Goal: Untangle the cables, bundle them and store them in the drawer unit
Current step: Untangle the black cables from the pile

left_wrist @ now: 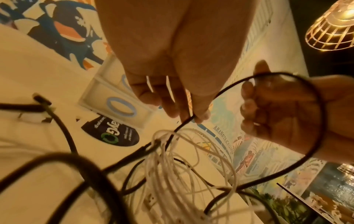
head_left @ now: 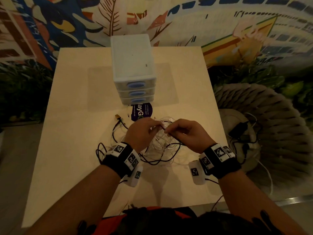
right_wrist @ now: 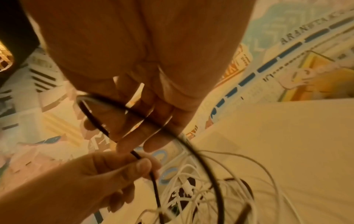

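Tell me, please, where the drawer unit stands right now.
In the head view the drawer unit stands at the table's far middle, just beyond the dark sticker and the tangled cables.

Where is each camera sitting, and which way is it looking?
Head: on the person's head, looking forward and down at the pale square table, the white plastic drawer unit with blue handles and the tangled white cables; both forearms, left hand and right hand show.
Left wrist: looks along the left hand, whose grip pinches the thin black cable; the right hand shows opposite.
Right wrist: looks along the right hand, black cable looped across its fingers.
Both wrist views share the black cable.
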Demonstrator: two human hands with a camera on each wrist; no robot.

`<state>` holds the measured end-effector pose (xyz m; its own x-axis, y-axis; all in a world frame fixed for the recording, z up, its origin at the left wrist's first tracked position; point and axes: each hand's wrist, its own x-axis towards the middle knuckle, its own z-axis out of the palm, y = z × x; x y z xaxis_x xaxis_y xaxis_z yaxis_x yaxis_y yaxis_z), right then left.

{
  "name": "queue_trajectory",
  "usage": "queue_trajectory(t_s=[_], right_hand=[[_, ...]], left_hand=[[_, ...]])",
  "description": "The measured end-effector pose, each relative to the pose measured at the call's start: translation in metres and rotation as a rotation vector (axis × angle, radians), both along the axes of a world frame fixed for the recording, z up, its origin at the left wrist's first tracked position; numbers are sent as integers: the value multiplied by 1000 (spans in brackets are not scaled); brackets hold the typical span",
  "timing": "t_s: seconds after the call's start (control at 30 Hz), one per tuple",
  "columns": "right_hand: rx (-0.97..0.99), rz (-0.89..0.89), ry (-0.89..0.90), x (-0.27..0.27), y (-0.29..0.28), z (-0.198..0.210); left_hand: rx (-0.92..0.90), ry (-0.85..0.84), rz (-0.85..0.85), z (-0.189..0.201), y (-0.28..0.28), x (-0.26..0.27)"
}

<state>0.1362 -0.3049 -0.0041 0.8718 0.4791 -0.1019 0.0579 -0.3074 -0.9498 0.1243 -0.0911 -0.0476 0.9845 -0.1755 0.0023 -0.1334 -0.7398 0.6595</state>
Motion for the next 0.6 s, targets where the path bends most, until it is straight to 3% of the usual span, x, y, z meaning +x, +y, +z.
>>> queue_trajectory(t_s=[0.1,0.17,0.23,0.33,0.43,0.53,0.6], right_hand=[[185,-121,285,-1,-7,0],[199,-176,413,2,-4,5],[81,-132,350,6,2,11],[-191,12,50,13,15,25],[-196,54,-81,15,25,40],[-105,-38,-53,16,29,50],[-231,-33,-99,16,31,50]], left_hand=[[56,-132,29,7,1,4],[103,-219,8,12,0,8],[142,-289,-33,18,-2,10],[137,-267,-27,22,-5,10],[116,-164,4,12,-2,7],[97,-104,-44,-15,8,4],[41,-16,-64,-15,9,4]])
